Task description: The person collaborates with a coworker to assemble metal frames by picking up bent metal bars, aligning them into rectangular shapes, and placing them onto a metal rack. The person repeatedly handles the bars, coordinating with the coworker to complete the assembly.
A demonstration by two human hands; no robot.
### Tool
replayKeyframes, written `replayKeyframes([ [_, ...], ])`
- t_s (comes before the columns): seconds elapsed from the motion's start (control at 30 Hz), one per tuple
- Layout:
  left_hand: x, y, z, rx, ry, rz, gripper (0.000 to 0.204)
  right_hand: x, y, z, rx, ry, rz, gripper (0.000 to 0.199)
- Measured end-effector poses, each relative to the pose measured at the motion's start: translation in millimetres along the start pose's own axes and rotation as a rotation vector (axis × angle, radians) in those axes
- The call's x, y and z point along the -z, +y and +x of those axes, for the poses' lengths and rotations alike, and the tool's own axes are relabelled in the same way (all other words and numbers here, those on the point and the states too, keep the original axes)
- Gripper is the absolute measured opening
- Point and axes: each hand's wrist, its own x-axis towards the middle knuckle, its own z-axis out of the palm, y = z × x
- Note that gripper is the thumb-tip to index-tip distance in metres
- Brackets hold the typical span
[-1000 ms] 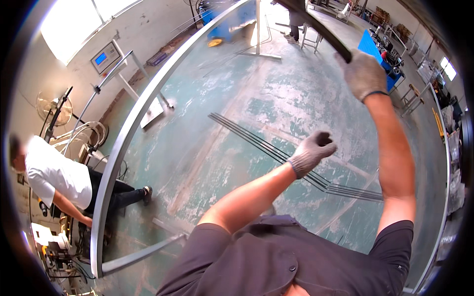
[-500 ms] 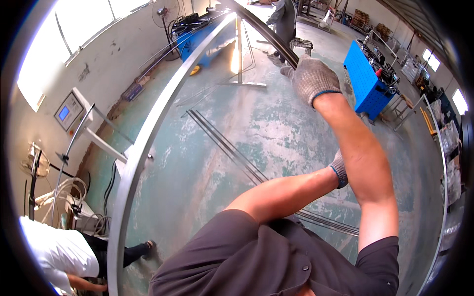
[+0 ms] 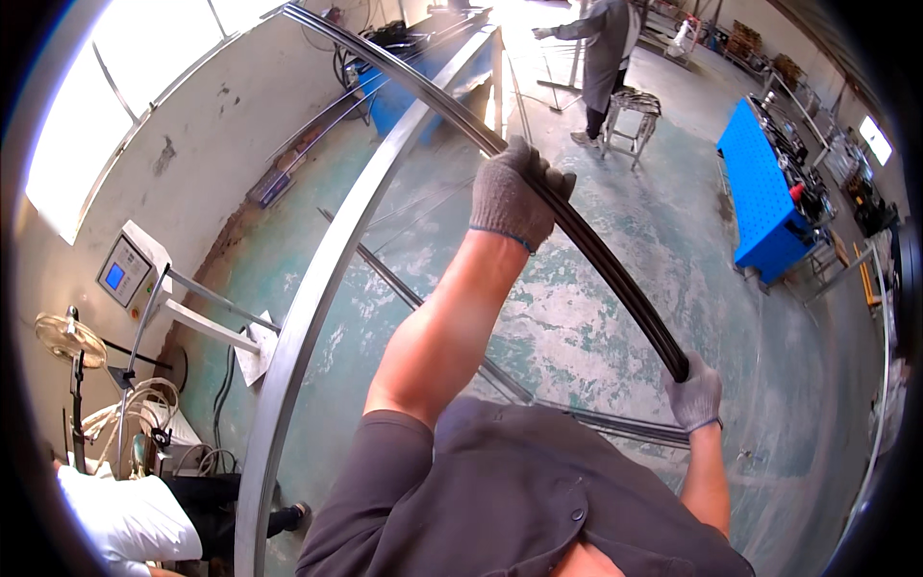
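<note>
A bundle of long dark metal rods [image 3: 615,264] slants across the view, from the upper left down to the right in front of me. My left hand [image 3: 514,195], in a knit work glove, is closed around the bundle partway along it. At its near end, my right hand [image 3: 694,392] grips it too, also gloved, with the fingers partly hidden. Beyond my left hand the rods pass over a long silver metal beam [image 3: 332,279]. More thin rods [image 3: 385,274] lie low beneath my arms, partly covered by my left arm and shirt.
A person in white [image 3: 135,514] is at the lower left, beside cables and a control box with a screen [image 3: 125,277]. Someone in grey [image 3: 604,58] stands at the back near a stool [image 3: 633,120]. A blue workbench [image 3: 764,192] is on the right.
My left hand has come from under my right forearm to hold the rods farther along. My right hand has moved down to their near end. The bundle has swung left over the beam.
</note>
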Motion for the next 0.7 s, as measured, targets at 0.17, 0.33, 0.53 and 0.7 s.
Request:
replayKeyframes([
  [0.17,-8,62,103,-0.251,0.294,0.086,0.019,-40,-69,187,0.028,0.031,-0.038,0.022],
  [0.33,111,58,176,-0.095,0.009,0.695,0.014,-83,-216,405,0.194,-0.011,-0.132,0.025],
  [0.53,245,36,149,0.190,0.531,1.081,0.034,-148,-377,615,0.445,-0.074,-0.236,0.033],
  [0.7,373,75,56,-0.015,1.273,1.301,0.032,-214,-432,750,0.586,-0.142,-0.183,0.036],
])
